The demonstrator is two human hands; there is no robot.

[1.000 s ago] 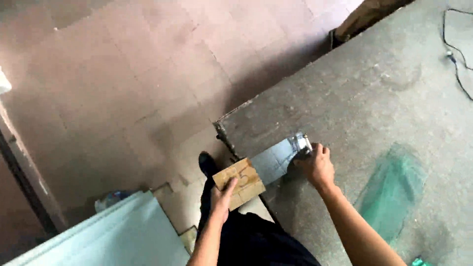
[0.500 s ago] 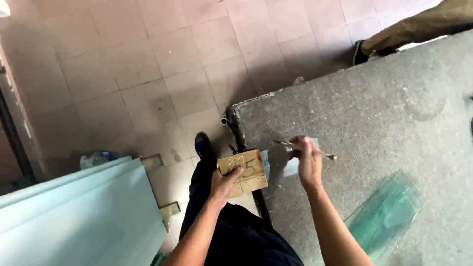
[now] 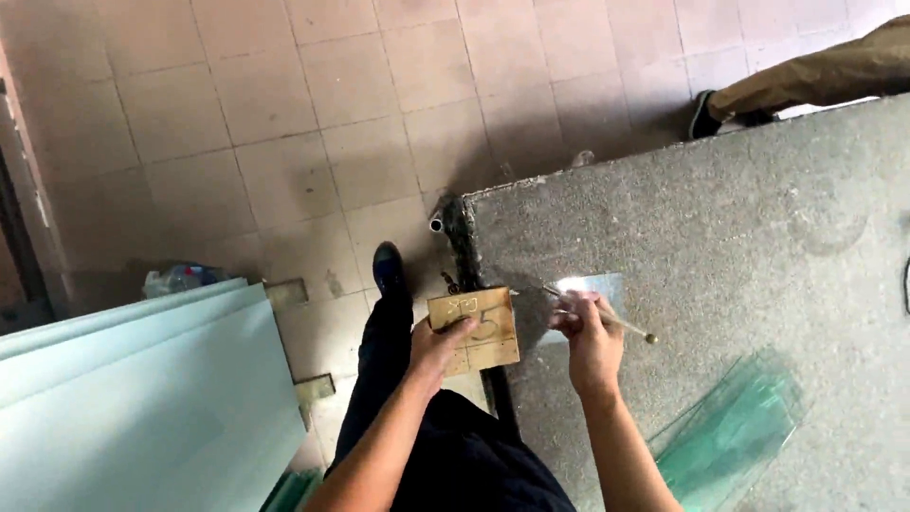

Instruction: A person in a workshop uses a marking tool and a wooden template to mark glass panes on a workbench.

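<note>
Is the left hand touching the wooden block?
Touching. The head view shows the left hand gripping the wooden block, with fingers lying across its lower left face at the table edge.

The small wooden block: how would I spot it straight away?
Find the big grey table and follow its near left corner toward the person. There the left hand presses the small wooden block against the edge. It is tan and square with marks on top, unlike the clear glass piece beside it.
</note>
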